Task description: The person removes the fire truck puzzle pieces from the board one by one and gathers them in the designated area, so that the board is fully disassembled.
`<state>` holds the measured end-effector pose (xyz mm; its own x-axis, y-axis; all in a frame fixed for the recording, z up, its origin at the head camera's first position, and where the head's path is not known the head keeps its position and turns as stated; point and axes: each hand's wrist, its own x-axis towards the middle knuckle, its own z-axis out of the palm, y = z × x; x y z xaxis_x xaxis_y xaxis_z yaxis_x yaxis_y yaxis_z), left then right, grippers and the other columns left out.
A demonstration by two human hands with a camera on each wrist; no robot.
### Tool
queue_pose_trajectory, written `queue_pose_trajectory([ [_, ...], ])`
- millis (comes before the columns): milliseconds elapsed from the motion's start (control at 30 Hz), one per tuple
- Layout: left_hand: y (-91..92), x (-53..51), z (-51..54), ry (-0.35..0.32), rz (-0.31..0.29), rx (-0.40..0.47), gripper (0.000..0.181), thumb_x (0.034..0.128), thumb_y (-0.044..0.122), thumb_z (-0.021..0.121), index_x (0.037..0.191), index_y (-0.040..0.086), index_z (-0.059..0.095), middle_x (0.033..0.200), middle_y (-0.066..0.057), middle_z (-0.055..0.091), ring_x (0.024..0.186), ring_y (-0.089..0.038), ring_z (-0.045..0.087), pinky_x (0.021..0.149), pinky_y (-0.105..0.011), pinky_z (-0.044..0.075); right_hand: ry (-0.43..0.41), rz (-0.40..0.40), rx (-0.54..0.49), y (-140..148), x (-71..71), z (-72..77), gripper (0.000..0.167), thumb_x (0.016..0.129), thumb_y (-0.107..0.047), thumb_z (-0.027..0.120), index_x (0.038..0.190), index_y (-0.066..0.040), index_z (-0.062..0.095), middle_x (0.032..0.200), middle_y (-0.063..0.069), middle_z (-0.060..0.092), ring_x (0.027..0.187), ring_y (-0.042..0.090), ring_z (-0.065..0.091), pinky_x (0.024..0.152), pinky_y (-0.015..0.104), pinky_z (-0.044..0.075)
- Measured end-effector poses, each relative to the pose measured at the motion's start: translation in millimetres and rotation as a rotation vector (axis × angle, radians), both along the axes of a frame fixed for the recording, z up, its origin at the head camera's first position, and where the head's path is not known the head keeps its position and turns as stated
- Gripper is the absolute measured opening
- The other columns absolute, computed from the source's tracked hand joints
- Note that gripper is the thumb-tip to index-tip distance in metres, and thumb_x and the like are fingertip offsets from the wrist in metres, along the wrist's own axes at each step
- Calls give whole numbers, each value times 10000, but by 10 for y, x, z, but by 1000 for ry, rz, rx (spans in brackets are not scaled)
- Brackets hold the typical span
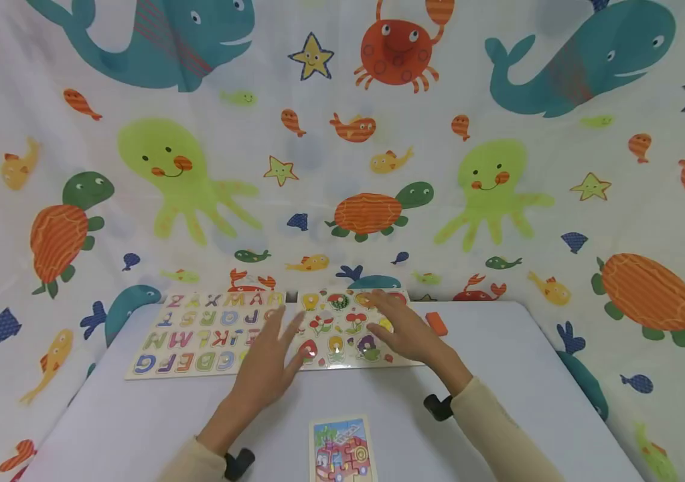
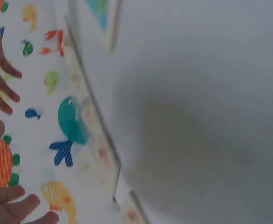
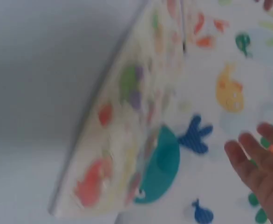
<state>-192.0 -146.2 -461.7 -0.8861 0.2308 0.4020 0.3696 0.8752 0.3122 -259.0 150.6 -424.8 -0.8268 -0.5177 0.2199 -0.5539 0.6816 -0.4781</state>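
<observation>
My left hand (image 1: 262,367) hovers above the near edge between two wooden puzzle boards, its fingers spread and holding nothing. Over the right part of the fruit-and-flower puzzle board (image 1: 335,361) hangs my right hand (image 1: 405,329), also with loose, extended fingers around nothing. On the left lies the alphabet puzzle board (image 1: 161,361), partly covered by the left hand. The right wrist view shows the fruit-and-flower board blurred, with the right hand's fingers (image 3: 253,161) apart from it. Closer to me rests a small jigsaw picture (image 1: 342,450) of a red vehicle, cut off by the frame's lower edge.
A small orange-red block (image 1: 436,324) lies right of the fruit-and-flower board. The white table (image 1: 511,388) ends at a curtain (image 1: 318,221) printed with sea animals. Dark wrist cameras (image 1: 238,463) are strapped to both wrists.
</observation>
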Motion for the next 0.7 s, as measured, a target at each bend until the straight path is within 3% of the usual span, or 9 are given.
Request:
queue_pose_trajectory([
  [100,29,455,-175,0,-157,-57,636,928,295,757,1512,212,517,1543,-158,468,1368,-365,504,1035,-539,474,-130,146,-1,-67,239,-127,548,1001,-247,670,1514,-152,502,1520,91,519,1403,316,475,1091,565,415],
  [167,45,698,-262,-36,-240,-128,563,933,317,749,1463,243,574,1481,-116,543,1306,-318,568,997,-504,510,-209,225,40,-126,392,-225,481,1002,-237,670,1461,-143,564,1447,48,592,1337,267,546,1066,503,461],
  [233,64,894,-318,-116,-306,-214,532,941,370,732,1446,289,588,1458,-96,564,1303,-298,569,991,-493,515,-274,302,92,-201,519,-325,436,997,-217,675,1421,-144,606,1400,13,627,1296,215,579,1054,446,481],
  [333,84,1102,-388,-300,-374,-316,557,953,499,673,1479,376,538,1533,-98,487,1400,-318,468,1035,-542,471,-314,390,167,-327,647,-488,404,981,-189,690,1383,-177,642,1371,-41,641,1285,153,580,1056,388,480],
  [400,88,1192,-438,-400,-395,-356,594,943,571,641,1500,424,497,1589,-119,410,1459,-349,380,1060,-591,429,-309,435,208,-404,709,-577,405,967,-166,702,1368,-201,654,1363,-56,640,1289,135,569,1063,370,472],
  [467,94,1203,-464,-442,-402,-369,610,936,605,621,1508,446,478,1620,-137,356,1487,-370,323,1071,-631,394,-283,464,245,-448,720,-620,413,957,-149,709,1360,-222,657,1357,-63,638,1283,128,565,1057,360,476],
  [700,82,1176,-508,-474,-402,-355,596,942,562,636,1506,469,470,1652,-135,301,1516,-370,262,1107,-666,319,-232,535,352,-510,714,-641,440,958,-188,721,1384,-260,639,1317,-80,640,1227,95,575,1005,309,502],
])
